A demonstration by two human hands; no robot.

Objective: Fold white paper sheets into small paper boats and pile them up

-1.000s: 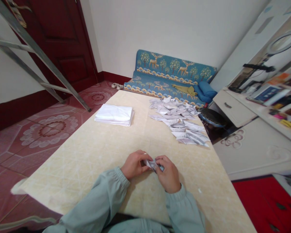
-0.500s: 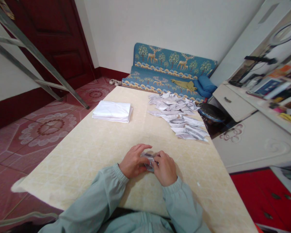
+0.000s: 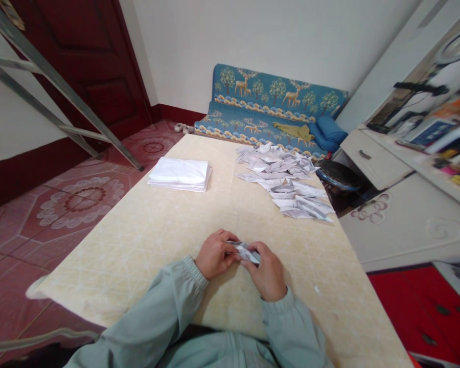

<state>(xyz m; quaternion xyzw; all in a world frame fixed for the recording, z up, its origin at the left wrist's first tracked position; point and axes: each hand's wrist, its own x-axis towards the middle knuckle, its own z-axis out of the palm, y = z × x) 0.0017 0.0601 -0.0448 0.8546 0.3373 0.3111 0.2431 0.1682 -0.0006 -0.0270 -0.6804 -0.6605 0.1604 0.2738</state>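
A small folded paper piece (image 3: 246,252), grey and white, is held between both hands above the near part of the table. My left hand (image 3: 217,254) grips its left end, fingers closed around it. On its right end, my right hand (image 3: 266,270) pinches it between thumb and fingers. Beyond the hands to the right lies a heap of folded paper pieces (image 3: 281,166) with pointed ends. A flat stack of white paper sheets (image 3: 179,173) rests at the far left of the table.
A cream patterned cloth covers the table (image 3: 145,250). Behind it stands a blue sofa (image 3: 230,116) with a deer print. To the left is a metal ladder (image 3: 72,97); at the right are a white cabinet (image 3: 387,153) and a dark round stool (image 3: 339,175).
The fingers of my left hand have come down and closed on the folded paper. My right hand has shifted slightly right, and the paper now looks flatter and narrower.
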